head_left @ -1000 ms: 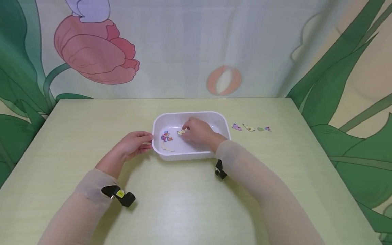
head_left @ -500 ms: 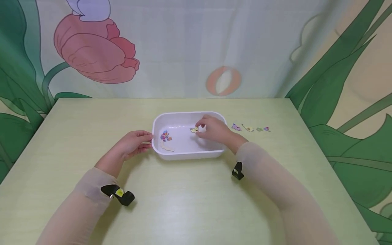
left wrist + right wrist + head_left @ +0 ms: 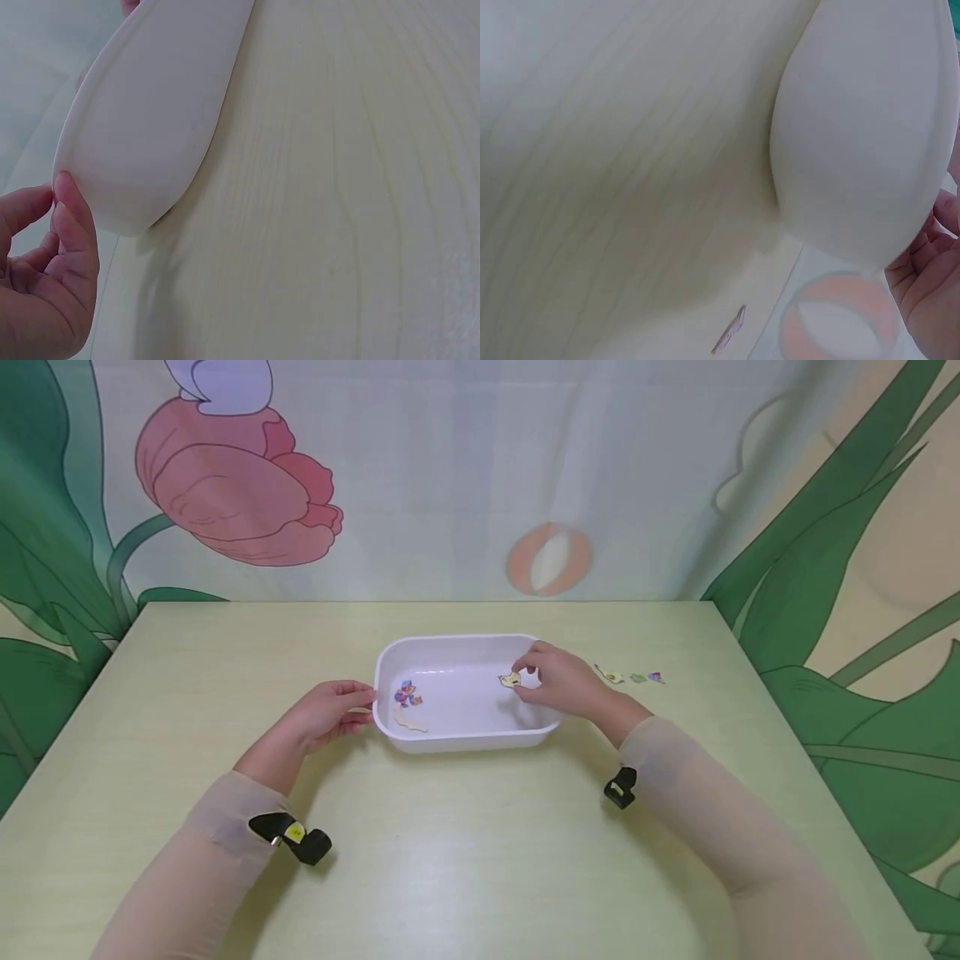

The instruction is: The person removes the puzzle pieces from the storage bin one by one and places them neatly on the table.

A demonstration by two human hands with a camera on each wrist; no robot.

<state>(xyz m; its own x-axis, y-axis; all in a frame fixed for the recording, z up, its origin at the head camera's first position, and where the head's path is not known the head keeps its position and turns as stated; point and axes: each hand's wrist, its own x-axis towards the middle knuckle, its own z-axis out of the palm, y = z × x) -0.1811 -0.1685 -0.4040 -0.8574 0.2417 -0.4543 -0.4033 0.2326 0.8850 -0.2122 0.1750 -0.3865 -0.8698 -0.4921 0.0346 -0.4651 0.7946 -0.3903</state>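
A white plastic tray (image 3: 450,743) stands on the table. My left hand (image 3: 326,714) holds its left end; in the left wrist view, the thumb and a finger of that hand (image 3: 56,277) meet at the rim. Over the right part of the tray, my right hand (image 3: 562,681) pinches a small flat pale yellow cut-out piece (image 3: 510,679) between thumb and fingers. Several small colourful pieces (image 3: 406,694) lie in a cluster at the tray's left, near a plain curved cream piece (image 3: 410,721). The tray wall hides the pinched piece in the right wrist view.
To the right of the tray lie a yellowish flat piece (image 3: 611,676), a green piece (image 3: 638,677) and a purple-pink piece (image 3: 656,677) in a row. A purple piece (image 3: 730,330) shows in the right wrist view. A printed curtain (image 3: 420,485) hangs behind the table.
My right hand has moved right across the tray with the yellow piece, now near the right rim and hiding the purple piece beyond. My left hand has stayed at the tray's left end.
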